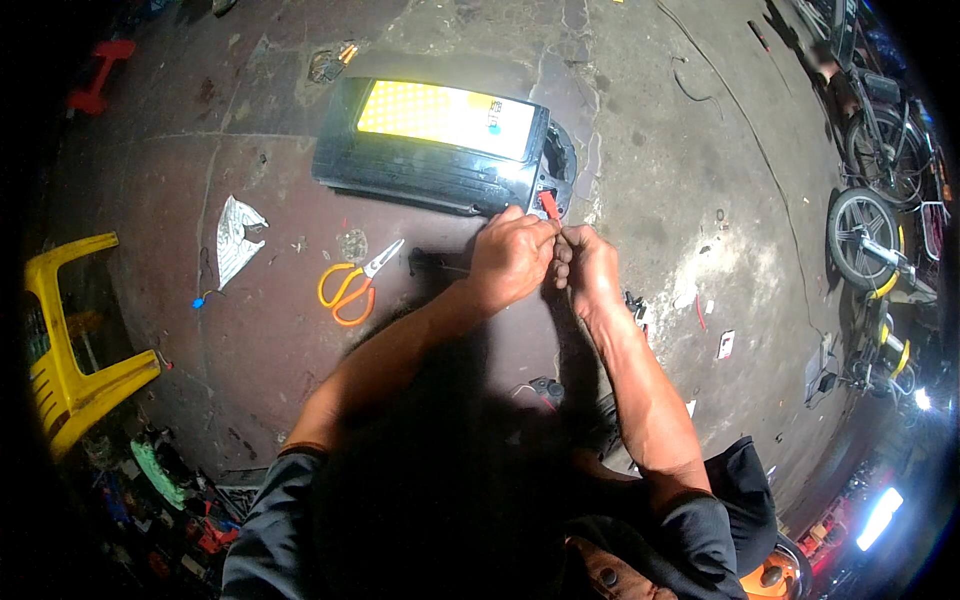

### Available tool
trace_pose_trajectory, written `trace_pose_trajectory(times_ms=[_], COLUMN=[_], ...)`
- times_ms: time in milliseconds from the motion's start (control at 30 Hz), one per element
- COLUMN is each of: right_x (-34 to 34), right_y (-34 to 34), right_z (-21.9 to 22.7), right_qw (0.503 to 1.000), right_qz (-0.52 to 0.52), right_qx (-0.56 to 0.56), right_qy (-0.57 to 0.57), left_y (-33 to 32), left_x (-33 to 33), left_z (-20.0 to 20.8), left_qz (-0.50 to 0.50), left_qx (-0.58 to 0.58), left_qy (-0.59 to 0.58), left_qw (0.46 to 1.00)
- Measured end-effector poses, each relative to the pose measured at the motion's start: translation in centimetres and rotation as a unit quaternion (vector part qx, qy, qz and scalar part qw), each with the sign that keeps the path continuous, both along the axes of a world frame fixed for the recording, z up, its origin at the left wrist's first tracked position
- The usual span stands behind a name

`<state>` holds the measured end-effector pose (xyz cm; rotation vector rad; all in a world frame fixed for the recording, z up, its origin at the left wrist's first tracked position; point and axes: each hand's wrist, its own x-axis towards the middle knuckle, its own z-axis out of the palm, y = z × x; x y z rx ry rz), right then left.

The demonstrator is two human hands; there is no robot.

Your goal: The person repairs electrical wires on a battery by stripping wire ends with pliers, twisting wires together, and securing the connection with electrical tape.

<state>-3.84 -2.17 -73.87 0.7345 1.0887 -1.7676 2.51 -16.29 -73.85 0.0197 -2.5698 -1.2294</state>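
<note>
A black box-shaped case (430,178), with a yellow-and-white label (440,115) on top, lies on the floor ahead of me. It looks like a battery pack with an open end at the right. From that end a narrow red piece (550,205) sticks out toward my fingers; its kind is unclear. My left hand (513,258) and my right hand (590,265) meet there, both closed in a pinch, fingertips nearly touching. What lies between the fingers is hidden. Scissors (352,285) with yellow-orange handles lie to the left of my left hand, blades partly apart.
A crumpled white sheet (238,240) and a blue connector (199,302) on a wire lie at left. A yellow plastic stool (75,350) stands beyond them. At right are a long cable (760,150), a small white-and-red packet (726,344) and wheeled vehicles (862,240).
</note>
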Motion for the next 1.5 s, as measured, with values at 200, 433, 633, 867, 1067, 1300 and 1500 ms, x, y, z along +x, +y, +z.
trace_pose_trajectory(times_ms=[200,433,633,867,1067,1300,1500], right_x=[2.1,1.4,1.3,0.9,3.2,0.0,0.0], right_y=[0.4,0.9,0.5,-0.2,0.1,0.4,2.6], right_z=[0.2,1.1,0.1,0.8,0.5,1.0,-0.2], right_qw=[0.814,0.606,0.728,1.0,0.921,0.53,0.455], right_qz=[0.078,0.235,0.222,0.004,0.108,0.253,0.331], right_qx=[0.27,0.32,0.326,-0.016,0.217,0.318,0.35], right_qy=[0.508,0.689,0.561,-0.018,0.304,0.744,0.749], left_y=[-0.2,-0.5,-0.6,-0.7,-0.6,-1.6,0.4], left_x=[-0.1,-0.1,-0.1,0.5,0.9,-0.9,0.2], left_z=[0.3,0.0,-0.1,-0.3,0.0,-0.5,-5.6], left_qz=[0.005,0.002,-0.007,-0.019,-0.019,-0.003,0.071], left_qx=[0.004,0.007,0.011,0.02,0.032,0.032,0.224], left_qy=[-0.006,-0.005,-0.007,-0.015,-0.026,-0.034,-0.09], left_qw=[1.0,1.0,1.0,1.0,0.999,0.999,0.968])
